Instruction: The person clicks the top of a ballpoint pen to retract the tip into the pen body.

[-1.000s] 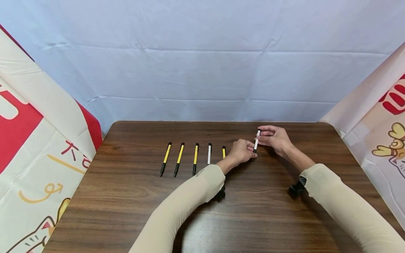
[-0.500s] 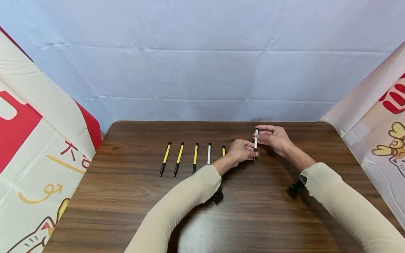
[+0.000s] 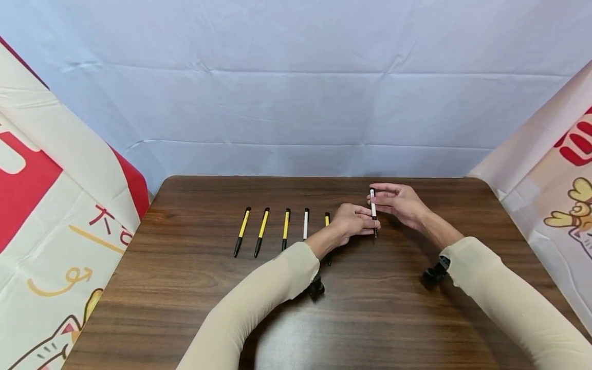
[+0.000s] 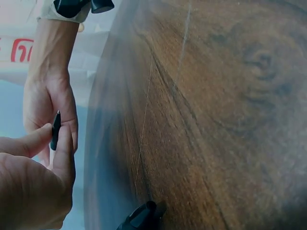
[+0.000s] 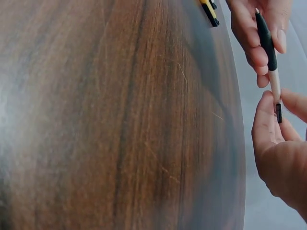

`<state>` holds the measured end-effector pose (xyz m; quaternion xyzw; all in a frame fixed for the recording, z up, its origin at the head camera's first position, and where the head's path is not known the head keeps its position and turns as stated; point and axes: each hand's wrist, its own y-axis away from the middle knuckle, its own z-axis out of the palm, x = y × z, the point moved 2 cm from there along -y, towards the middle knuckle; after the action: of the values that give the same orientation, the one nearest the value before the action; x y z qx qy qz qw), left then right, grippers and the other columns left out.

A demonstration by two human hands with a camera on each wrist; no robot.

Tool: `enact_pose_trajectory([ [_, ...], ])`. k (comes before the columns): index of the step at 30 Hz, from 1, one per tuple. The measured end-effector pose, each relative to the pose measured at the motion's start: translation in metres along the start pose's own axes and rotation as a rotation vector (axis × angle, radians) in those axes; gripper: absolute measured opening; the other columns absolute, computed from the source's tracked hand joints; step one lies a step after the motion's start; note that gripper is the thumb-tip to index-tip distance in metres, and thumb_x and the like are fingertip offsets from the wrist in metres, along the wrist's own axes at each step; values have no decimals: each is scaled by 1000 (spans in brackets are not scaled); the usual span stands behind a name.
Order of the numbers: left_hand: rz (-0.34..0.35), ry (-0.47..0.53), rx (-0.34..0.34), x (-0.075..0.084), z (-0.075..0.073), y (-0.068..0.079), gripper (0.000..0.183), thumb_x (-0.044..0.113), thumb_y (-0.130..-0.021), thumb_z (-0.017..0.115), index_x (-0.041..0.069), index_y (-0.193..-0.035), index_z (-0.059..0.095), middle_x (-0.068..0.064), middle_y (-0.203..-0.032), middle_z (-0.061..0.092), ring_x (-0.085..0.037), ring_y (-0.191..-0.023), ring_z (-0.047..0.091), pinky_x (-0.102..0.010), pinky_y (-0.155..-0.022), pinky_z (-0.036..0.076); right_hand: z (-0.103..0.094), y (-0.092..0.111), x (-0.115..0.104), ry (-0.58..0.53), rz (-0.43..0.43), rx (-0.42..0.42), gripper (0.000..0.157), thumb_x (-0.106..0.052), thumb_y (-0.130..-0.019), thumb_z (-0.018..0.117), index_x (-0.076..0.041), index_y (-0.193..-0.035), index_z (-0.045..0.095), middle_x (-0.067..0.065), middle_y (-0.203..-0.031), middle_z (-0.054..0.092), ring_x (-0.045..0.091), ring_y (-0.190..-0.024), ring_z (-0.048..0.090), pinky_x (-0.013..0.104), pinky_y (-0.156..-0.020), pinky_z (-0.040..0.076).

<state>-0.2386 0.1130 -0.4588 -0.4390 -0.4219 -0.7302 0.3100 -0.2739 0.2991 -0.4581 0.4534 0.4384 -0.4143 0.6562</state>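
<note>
Both hands hold one white pen (image 3: 373,206) with a black grip above the right half of the table. My left hand (image 3: 350,223) pinches the black grip near the writing tip between thumb and finger. Up at the clip end, the thumb and fingers of my right hand (image 3: 401,205) hold the white barrel. In the right wrist view the pen (image 5: 266,40) spans both hands, its metal tip bare. The left wrist view shows only the dark lower part of the pen (image 4: 55,132). Close to the left wrist lies a yellow pen (image 3: 327,219), partly covered by that hand.
Left of the hands, a spaced row on the wooden table (image 3: 185,288) holds a white pen (image 3: 306,222) and yellow pens (image 3: 286,224), (image 3: 263,224), (image 3: 243,226), all clip end away. Pale cloth (image 3: 296,103) hangs behind the table, printed cloth (image 3: 32,195) at the sides.
The held pen has turned in the hands: its clip end has swung left and its tip slightly right. The left forearm has shifted a little left; the pens on the table have not moved.
</note>
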Motion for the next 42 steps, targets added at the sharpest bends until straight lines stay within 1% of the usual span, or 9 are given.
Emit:
enact_pose_trajectory([
  [7,29,-5,26,-2,0,5,37,-12,-91,76,-17,-127,66,-20,-97,78,-30,-98,79,-32,-81,65,6,3,-1,-10,6,-23,34,10,-98,69,-11,-125,70,12,-106,80,18,-99,78,31,-84,64],
  [12,43,1,39,-1,-1,7,35,-13,-91,76,-17,-124,67,-18,-94,78,-29,-96,79,-32,-81,65,10,4,-4,-38,6,-30,39,10,-100,65,1,-137,61,13,-104,79,20,-95,78,31,-83,64],
  [15,31,20,37,-2,-1,8,36,-14,-91,75,-18,-126,66,-17,-92,77,-30,-96,79,-32,-81,65,11,5,-5,-33,2,-29,36,11,-101,64,-1,-135,63,13,-103,78,20,-94,78,31,-83,64],
  [19,30,21,38,-4,-1,10,38,-15,-90,76,-18,-126,65,-18,-93,78,-30,-95,79,-32,-80,65,12,6,-5,-13,-11,-37,32,12,-101,62,-10,-122,71,16,-105,78,22,-93,79,33,-83,65],
  [26,50,-7,40,-4,0,13,38,-15,-89,77,-18,-125,65,-19,-92,78,-29,-92,79,-33,-79,65,13,6,-7,-25,-29,-61,33,15,-99,63,-11,-114,77,16,-105,79,24,-95,79,36,-85,65],
  [28,50,-5,40,-4,0,13,37,-16,-89,76,-18,-125,66,-19,-92,78,-28,-91,79,-33,-79,65,13,6,-7,-32,-28,-58,33,15,-99,63,-7,-119,75,17,-105,79,25,-95,79,36,-85,65],
  [33,49,-6,52,-2,-1,15,36,-15,-89,77,-18,-124,67,-18,-92,79,-26,-89,79,-31,-78,65,14,6,-7,-37,-30,-54,37,15,-99,62,5,-135,63,20,-107,78,26,-94,79,37,-86,65],
  [38,44,-13,67,-2,-3,17,35,-14,-89,78,-17,-122,68,-19,-94,79,-28,-92,80,-31,-77,65,15,6,-5,-44,-22,-46,42,15,-100,62,2,-140,59,18,-107,78,25,-94,79,35,-86,64],
  [42,38,-7,58,-3,-5,18,35,-15,-89,77,-17,-122,68,-21,-94,79,-30,-94,80,-32,-78,65,16,6,-3,-22,-11,-46,46,14,-100,61,0,-144,54,16,-107,78,25,-94,79,35,-86,64],
])
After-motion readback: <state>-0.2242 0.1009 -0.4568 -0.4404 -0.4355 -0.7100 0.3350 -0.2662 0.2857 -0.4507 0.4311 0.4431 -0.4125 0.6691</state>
